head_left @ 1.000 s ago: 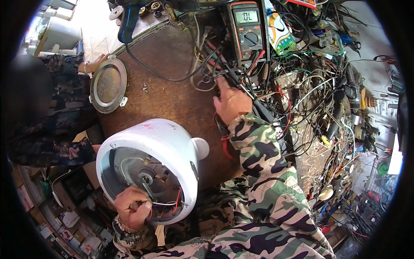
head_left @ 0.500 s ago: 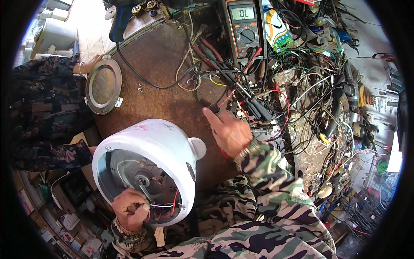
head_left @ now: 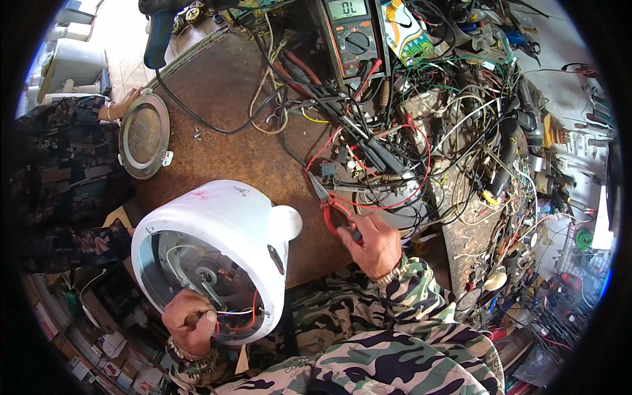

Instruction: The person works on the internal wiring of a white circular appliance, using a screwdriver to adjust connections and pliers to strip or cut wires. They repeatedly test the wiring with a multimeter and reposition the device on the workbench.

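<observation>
A white rounded appliance body (head_left: 210, 204) lies tilted on its side at the table's front, its open end showing metal parts and wiring. My left hand (head_left: 189, 320) is closed at the lower rim of that opening, pinching thin wires (head_left: 238, 313) that lead inside; their ends are hidden by the fingers. To the right, my right hand (head_left: 374, 245) is wrapped round the handles of red-handled pliers (head_left: 327, 205). The pliers' jaws point up and left over the brown tabletop (head_left: 230, 155), beside a tangle of leads.
A multimeter (head_left: 356, 43) stands at the back, with a red test lead looping forward. Cables and parts (head_left: 474, 145) heap up on the right. At the left, another person's hand (head_left: 122, 105) is by a round metal plate (head_left: 145, 135). Screws (head_left: 197, 133) lie on the tabletop.
My right hand has drawn back toward me and now holds the red-handled pliers, which show plainly. My left hand stays at the appliance's rim. The whole view has shifted slightly.
</observation>
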A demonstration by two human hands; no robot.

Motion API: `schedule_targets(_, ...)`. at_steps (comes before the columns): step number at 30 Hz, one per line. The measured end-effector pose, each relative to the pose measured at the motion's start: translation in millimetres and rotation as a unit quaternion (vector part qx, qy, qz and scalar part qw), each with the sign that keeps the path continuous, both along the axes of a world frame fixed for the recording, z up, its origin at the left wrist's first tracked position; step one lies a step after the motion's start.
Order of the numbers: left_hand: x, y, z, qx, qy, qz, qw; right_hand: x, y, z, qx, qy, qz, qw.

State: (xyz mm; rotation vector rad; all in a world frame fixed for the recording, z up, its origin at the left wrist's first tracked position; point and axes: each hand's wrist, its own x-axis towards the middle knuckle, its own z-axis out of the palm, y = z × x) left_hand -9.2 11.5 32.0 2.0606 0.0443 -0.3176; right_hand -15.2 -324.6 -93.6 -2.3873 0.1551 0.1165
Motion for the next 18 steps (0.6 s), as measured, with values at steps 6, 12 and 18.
schedule_targets(6,-6.8,4.0,17.2,0.151,-0.121,0.027,0.981,14.7,48.3,73.6,0.188,-0.024,0.074,0.979)
schedule_targets(12,-25.1,36.5,9.4,0.226,-0.114,0.102,0.962,35.3,91.6,99.4,0.062,0.048,0.128,0.989)
schedule_targets(18,-30.7,69.5,-11.6,0.127,-0.063,0.147,0.979,34.6,104.6,97.1,0.046,0.078,0.104,0.990)
